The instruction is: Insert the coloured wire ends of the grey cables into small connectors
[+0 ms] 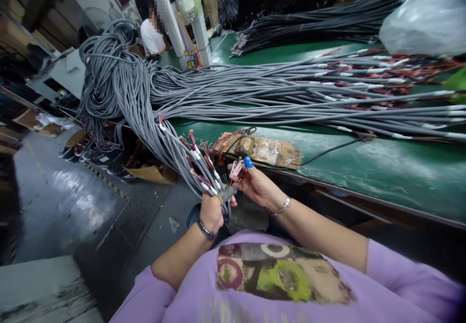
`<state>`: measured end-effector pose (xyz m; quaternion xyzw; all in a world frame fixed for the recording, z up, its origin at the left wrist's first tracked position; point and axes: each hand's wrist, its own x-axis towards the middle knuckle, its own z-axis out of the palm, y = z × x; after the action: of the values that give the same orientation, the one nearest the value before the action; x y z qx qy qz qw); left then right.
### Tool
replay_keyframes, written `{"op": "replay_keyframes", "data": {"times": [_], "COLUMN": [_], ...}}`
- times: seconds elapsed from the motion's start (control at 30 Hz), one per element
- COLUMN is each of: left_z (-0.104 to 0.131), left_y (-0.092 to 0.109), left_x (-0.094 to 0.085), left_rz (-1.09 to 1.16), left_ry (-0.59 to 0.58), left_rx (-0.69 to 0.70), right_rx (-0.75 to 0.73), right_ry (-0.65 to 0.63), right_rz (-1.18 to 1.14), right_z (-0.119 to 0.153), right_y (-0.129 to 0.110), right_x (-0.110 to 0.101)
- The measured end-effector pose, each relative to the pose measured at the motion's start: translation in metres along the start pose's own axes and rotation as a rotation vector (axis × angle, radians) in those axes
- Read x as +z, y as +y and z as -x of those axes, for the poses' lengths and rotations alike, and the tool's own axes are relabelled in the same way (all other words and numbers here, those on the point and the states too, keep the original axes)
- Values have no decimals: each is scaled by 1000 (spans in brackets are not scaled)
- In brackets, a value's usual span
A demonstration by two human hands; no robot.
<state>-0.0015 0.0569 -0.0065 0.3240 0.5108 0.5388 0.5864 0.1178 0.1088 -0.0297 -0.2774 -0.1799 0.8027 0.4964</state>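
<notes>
My left hand point(211, 212), with a grey cover on its thumb, is closed around grey cables point(171, 146) near their stripped ends. Thin coloured wires point(233, 183) fan out from the cable end between my two hands. My right hand point(257, 188), a blue cover on one fingertip, pinches a small pale pink plastic piece point(236, 169) just above those wires. Its exact kind is too small to make out. White-wrapped cable ends point(196, 153) with red, blue and other wires lie above my left hand.
Long grey cables point(233, 88) spread over the green table point(382, 168) and hang off its left end. A worn wooden block point(273, 151) with wires sits at the near edge. Black cables point(309, 27), a plastic bag point(425, 17) and a seated person point(152, 37) are farther back.
</notes>
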Motion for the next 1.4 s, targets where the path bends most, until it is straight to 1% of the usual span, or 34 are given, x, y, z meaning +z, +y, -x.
{"op": "replay_keyframes", "data": {"times": [0.23,0.3,0.4,0.5,0.6,0.67,0.73,0.9,0.97,1.03,1.13,1.17,1.27,1.33,1.37,1.4], "left_z": [7,8,8,7,7,6,7,7,8,8,8,9,11,12,13,12], "left_y": [-1,-2,-5,-8,-10,-11,-12,-13,-11,-9,-8,-9,-11,-12,-11,-11], "left_x": [-6,-9,-11,-13,-13,-13,-14,-15,-14,-13,-11,-11,-14,-16,-17,-18], "left_rz": [-28,-27,-37,-71,-94,-90,-99,-122,-126,-123,-103,-101,-111,-114,-110,-105], "left_ry": [-7,-12,-15,-21,-30,-30,-30,-46,-46,-35,-24,-28,-60,-65,-58,-48], "left_rx": [16,34,50,71,78,62,53,66,60,44,21,19,16,12,10,9], "right_rx": [113,147,173,90,-7,-52,-83,-63,-58,-60,-78,-77,-7,10,31,70], "right_ry": [1,-20,-73,-122,-230,-268,-258,-269,-243,-173,30,118,354,382,360,303], "right_rz": [-10,41,195,424,594,623,622,594,588,602,578,526,310,261,236,209], "right_z": [11,16,24,32,37,38,37,38,39,39,32,28,19,17,17,19], "right_y": [-4,-5,-4,-5,-5,-5,-4,-7,-7,-3,6,8,9,5,3,2], "right_x": [-6,-8,-9,-3,6,11,13,15,15,13,6,3,-9,-14,-15,-16]}}
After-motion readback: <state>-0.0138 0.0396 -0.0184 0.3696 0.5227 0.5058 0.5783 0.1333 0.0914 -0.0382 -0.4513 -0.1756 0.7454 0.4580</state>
